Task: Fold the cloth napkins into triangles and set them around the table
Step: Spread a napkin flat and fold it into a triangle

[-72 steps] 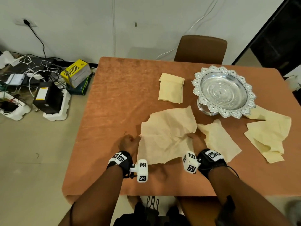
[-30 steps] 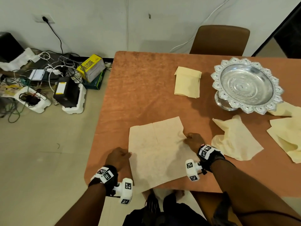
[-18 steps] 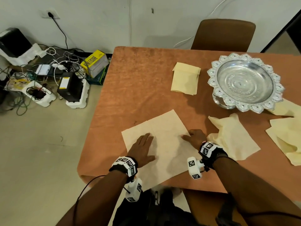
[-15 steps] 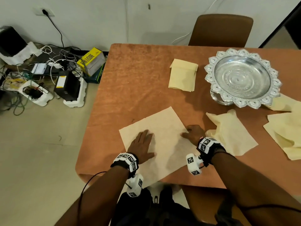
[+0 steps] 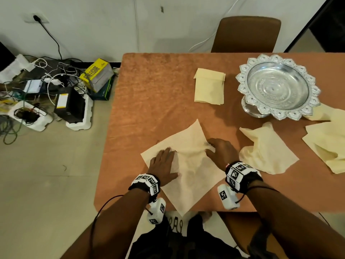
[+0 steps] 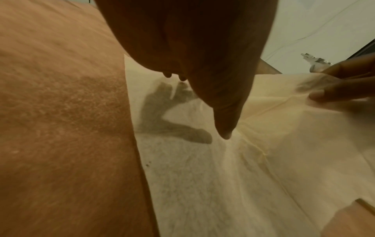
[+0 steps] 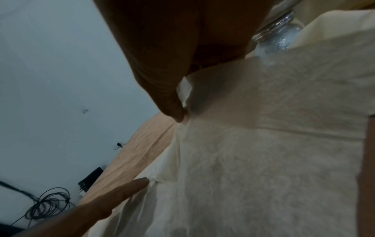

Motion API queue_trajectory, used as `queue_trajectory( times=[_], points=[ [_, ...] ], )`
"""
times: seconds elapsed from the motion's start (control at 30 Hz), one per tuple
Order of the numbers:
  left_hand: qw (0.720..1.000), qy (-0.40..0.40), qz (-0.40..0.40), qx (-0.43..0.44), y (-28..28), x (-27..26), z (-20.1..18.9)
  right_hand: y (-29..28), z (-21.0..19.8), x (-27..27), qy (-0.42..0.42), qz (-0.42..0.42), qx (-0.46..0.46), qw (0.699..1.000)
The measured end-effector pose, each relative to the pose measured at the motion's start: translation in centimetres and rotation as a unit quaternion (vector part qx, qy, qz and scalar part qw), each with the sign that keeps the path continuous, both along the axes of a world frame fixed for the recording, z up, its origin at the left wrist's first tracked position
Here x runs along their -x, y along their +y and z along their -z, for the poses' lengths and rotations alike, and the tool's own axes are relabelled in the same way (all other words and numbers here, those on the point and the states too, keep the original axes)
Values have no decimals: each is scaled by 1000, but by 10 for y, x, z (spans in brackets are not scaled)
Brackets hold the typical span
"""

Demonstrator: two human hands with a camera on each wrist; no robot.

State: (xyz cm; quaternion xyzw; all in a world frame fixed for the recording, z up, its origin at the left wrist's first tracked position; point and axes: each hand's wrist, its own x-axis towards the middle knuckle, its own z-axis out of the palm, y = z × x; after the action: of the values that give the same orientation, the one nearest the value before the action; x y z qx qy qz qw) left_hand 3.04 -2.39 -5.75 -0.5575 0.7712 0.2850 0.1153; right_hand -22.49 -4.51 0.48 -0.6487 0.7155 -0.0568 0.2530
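Spread on the tabletop (image 5: 149, 101) under the flat, straight-fingered left hand (image 5: 164, 165) and pinched at its edge by the right hand (image 5: 222, 152), the cloth napkin (image 5: 192, 176) looks light and limp: grip a corner beyond the fingertips.

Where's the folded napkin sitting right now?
In the head view the folded napkin lies on the far side of the table, just left of the silver pedestal tray, near the brown chair.

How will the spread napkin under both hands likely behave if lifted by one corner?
Probably floppy: the spread napkin wrinkles between the left hand and right hand. Likely light and thin; its near corner droops off the table.
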Motion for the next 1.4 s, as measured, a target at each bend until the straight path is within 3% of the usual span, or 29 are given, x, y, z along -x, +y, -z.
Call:
queue_trajectory(
  times=[0.23, 0.33, 0.43, 0.5, 0.57, 0.63, 0.73, 0.8, 0.87, 1.13, 1.3, 1.4],
  points=[
    [996, 35, 11, 75, -6, 1, -6, -10, -8, 4, 14, 35, 34, 999],
    [996, 74, 1, 42, -16, 12, -10, -18, -20, -5, -15, 16, 66, 998],
    [983, 160, -84, 30, -28, 12, -13, -10, -30, -21, -22, -53, 102, 993],
    [937, 271, -217, 34, -35, 6, -17, 5, -32, -34, -27, -118, 116, 986],
    [855, 375, -358, -2, -40, 0, -29, 21, -31, -47, -22, -176, 116, 977],
    [786, 429, -440, -70, -48, -6, -47, 33, -28, -60, -9, -218, 121, 968],
    [741, 457, -470, -143, -60, -16, -69, 44, -22, -76, -7, -261, 116, 958],
    [733, 458, -478, -153, -67, -21, -79, 48, -20, -86, -12, -279, 85, 956],
    [747, 444, -474, -143, -71, -24, -83, 52, -19, -94, -19, -285, 54, 957],
    [871, 259, -409, -86, -65, -60, -32, 62, -7, -99, -142, -269, -104, 947],
    [953, 79, -291, 18, -61, -70, -15, 62, 11, -68, -151, -63, -74, 984],
    [974, 65, -182, 120, -68, -58, -14, 58, 22, -46, -120, 73, -85, 986]
  ],
)
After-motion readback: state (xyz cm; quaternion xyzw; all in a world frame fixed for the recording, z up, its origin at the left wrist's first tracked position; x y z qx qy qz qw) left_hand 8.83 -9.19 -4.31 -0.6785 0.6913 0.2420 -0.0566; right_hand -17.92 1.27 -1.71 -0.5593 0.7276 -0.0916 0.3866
